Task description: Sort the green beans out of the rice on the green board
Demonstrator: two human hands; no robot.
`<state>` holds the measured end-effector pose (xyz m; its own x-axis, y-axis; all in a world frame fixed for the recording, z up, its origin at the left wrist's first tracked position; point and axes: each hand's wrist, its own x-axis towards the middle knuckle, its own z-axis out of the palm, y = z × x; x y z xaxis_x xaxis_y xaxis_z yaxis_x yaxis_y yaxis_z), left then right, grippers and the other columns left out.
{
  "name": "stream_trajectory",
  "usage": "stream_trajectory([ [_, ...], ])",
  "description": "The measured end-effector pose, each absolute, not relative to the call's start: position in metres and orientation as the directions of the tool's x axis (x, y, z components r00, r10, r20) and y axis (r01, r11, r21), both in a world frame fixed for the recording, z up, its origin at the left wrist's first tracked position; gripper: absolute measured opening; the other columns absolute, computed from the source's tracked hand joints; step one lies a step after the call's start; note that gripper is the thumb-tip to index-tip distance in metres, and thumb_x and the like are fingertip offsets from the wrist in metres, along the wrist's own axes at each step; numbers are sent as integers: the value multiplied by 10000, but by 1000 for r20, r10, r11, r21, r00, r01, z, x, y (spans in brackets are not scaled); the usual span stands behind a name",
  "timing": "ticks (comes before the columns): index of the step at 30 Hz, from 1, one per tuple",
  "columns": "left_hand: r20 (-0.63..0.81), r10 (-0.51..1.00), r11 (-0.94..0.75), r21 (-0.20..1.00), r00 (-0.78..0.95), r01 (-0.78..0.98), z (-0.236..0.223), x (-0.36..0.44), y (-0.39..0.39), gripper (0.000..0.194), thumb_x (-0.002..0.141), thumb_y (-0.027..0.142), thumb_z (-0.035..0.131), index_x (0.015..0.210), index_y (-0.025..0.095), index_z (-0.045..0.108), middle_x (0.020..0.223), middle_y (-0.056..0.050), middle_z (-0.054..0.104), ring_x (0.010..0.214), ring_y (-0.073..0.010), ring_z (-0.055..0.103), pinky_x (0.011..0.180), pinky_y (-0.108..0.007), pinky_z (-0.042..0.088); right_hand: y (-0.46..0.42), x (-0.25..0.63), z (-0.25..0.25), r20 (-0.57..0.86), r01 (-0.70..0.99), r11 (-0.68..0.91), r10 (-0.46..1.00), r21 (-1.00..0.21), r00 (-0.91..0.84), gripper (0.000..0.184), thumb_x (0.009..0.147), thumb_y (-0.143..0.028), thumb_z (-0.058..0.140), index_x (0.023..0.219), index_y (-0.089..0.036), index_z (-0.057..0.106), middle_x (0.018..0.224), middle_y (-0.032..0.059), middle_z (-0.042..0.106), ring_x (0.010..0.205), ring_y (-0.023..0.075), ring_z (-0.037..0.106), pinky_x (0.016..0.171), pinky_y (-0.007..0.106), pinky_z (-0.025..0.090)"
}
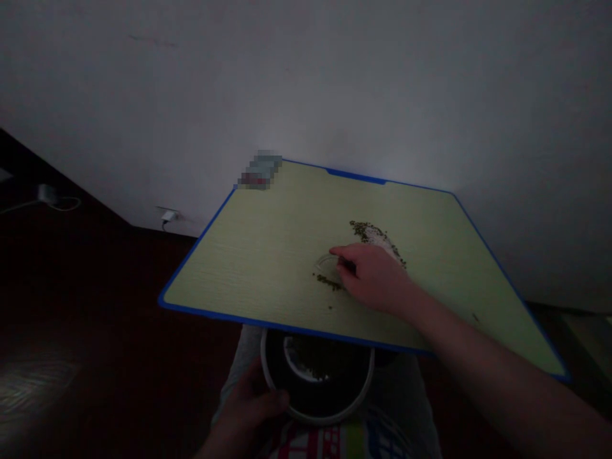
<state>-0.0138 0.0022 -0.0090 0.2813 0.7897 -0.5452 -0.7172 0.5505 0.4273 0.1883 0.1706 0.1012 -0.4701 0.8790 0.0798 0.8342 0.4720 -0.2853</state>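
The bowl (329,403) looks smooth, the tabletop (258,248) finely grained (its blue edging (356,176) plastic-looking), the floor (41,376) glossy.

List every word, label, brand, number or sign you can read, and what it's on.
No readable text anywhere.
Item at the table's far left corner: pixelated, can't tell if it bears text.
Patterned fabric at the bottom edge: coloured shapes, no legible letters.
Bowl: no lettering visible, dim.
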Motion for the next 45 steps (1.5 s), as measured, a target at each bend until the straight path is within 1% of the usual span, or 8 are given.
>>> stream_trajectory([
  [4, -548, 790, 555, 447, 276, -701, -9, -15, 3, 883, 557, 63, 812, 1358, 219, 475, 1101, -167, 755, 990, -369, 700, 869, -448, 567, 172, 189, 101, 97, 877, 425, 905, -224, -414, 332, 828, -169, 476, 1071, -141, 701, 984, 112, 737, 897, 245, 677, 800, 353, 499],
  [12, -521, 803, 547, 451, 289, -706, -11, -15, 3, 737, 580, 40, 790, 1267, 203, 579, 1072, -151, 768, 992, -349, 703, 873, -420, 569, 178, 211, 102, 97, 933, 332, 942, -141, -320, 260, 815, -175, 485, 936, -185, 714, 809, 76, 724, 752, 229, 665, 695, 340, 484],
  [16, -522, 801, 548, 446, 292, -708, -10, -15, 3, 722, 577, 43, 799, 1252, 187, 587, 1079, -162, 764, 982, -351, 706, 857, -429, 575, 180, 224, 103, 88, 950, 291, 955, -114, -282, 263, 832, -193, 479, 949, -182, 715, 828, 91, 721, 759, 245, 662, 684, 348, 477],
  [19, -540, 793, 553, 441, 282, -707, -10, -15, 2, 766, 565, 39, 803, 1276, 195, 563, 1072, -150, 768, 988, -348, 704, 879, -444, 563, 180, 233, 105, 84, 960, 263, 963, -95, -256, 292, 841, -219, 488, 1021, -169, 711, 861, 104, 727, 762, 257, 666, 662, 348, 474],
  [22, -573, 773, 567, 432, 272, -701, -12, -16, 1, 787, 559, 55, 808, 1289, 197, 550, 1068, -138, 772, 1009, -358, 694, 885, -459, 558, 176, 237, 108, 90, 959, 249, 967, -134, -238, 351, 841, -225, 490, 1118, -145, 691, 894, 103, 736, 745, 240, 674, 655, 330, 478],
  [31, -538, 795, 559, 469, 281, -684, -12, -15, 1, 814, 560, 78, 815, 1313, 202, 531, 1059, -156, 771, 993, -364, 698, 876, -445, 556, 175, 212, 105, 25, 864, 423, 901, -275, -433, 380, 830, -157, 490, 1156, -114, 680, 1034, 113, 733, 927, 241, 677, 832, 350, 498],
  [35, -555, 788, 561, 468, 267, -683, -10, -16, 0, 823, 548, 97, 826, 1308, 202, 529, 1055, -158, 770, 1002, -361, 694, 873, -439, 552, 191, 192, 104, 37, 810, 508, 853, -293, -521, 377, 843, -146, 478, 1160, -149, 682, 1125, 93, 709, 1013, 239, 655, 904, 359, 476],
  [45, -584, 773, 555, 433, 248, -711, -7, -16, 0, 937, 533, 49, 818, 1377, 206, 441, 1063, -153, 768, 1017, -360, 689, 890, -446, 542, 188, 176, 115, -152, 656, 645, 658, -392, -738, 384, 835, -78, 504, 1161, -177, 682, 1118, 83, 708, 1036, 215, 630, 915, 318, 446],
])
